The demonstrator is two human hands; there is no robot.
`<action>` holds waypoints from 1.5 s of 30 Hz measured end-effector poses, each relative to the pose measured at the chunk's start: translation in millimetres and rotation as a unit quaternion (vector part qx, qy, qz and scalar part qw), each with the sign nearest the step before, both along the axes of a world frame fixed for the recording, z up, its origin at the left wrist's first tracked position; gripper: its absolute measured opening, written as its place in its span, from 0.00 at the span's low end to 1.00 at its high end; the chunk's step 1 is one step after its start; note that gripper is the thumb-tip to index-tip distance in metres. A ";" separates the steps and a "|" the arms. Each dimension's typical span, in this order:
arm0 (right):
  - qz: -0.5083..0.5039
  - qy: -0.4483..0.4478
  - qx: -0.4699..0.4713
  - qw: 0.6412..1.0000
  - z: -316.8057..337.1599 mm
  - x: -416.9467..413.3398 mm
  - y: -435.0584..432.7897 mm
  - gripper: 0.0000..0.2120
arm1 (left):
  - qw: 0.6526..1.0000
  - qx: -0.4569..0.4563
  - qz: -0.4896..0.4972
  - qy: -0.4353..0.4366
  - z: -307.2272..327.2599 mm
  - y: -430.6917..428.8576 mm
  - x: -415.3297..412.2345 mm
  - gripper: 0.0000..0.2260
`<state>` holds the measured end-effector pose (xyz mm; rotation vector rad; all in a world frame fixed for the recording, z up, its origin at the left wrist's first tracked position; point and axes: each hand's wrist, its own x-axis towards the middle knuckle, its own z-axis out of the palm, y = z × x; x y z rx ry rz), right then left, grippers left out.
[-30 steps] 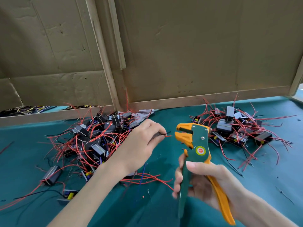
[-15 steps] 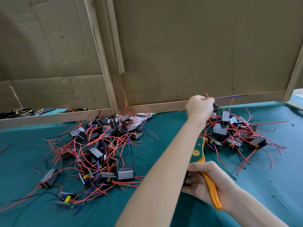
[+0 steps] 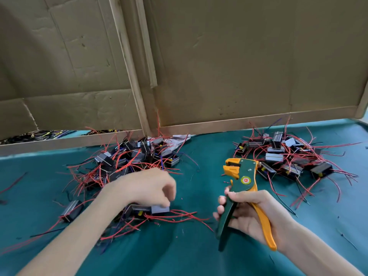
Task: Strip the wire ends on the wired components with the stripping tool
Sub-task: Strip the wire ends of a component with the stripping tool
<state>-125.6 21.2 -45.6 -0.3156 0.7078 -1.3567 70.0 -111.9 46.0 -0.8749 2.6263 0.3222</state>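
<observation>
Teal cloth tabletop (image 3: pixel 179 255), cardboard backdrop (image 3: pixel 249 66)

Left of the stripping tool (image 3: pixel 242 177), the left hand (image 3: pixel 147 188) is blurred at the fingertips, so it is not clear if it grips the grey component (image 3: pixel 160 209) under it. The right hand (image 3: pixel 253 214) wraps around the tool's handles and hides their middle. Far left of the tool, the cardboard wall (image 3: pixel 69 76) hides most of a wire bundle (image 3: pixel 39 134).

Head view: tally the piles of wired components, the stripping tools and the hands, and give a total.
piles of wired components: 2, the left pile and the right pile
stripping tool: 1
hands: 2, the left hand and the right hand
total: 5
</observation>
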 end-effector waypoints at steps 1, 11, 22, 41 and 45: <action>0.001 0.002 -0.002 1.000 0.2 -0.1 -0.4 0.15 | 1.000 -0.013 0.017 -0.003 -6.0 -1.1 8.6 0.09; -0.081 0.032 -0.024 0.996 17.9 -11.8 4.0 0.12 | 0.989 -0.060 0.026 0.132 -31.8 -8.9 5.0 0.12; -0.144 0.030 -0.042 0.988 20.5 -28.0 2.3 0.09 | 0.673 0.309 0.219 0.636 -8.9 -5.7 -43.1 0.12; -0.141 0.038 -0.037 0.989 11.5 -29.3 -1.7 0.10 | 0.965 0.077 0.045 0.246 -37.1 -40.1 -12.4 0.23; -0.135 0.042 -0.036 0.989 11.0 -27.0 -1.0 0.11 | 0.951 0.021 0.103 0.291 -38.7 -28.1 -21.2 0.10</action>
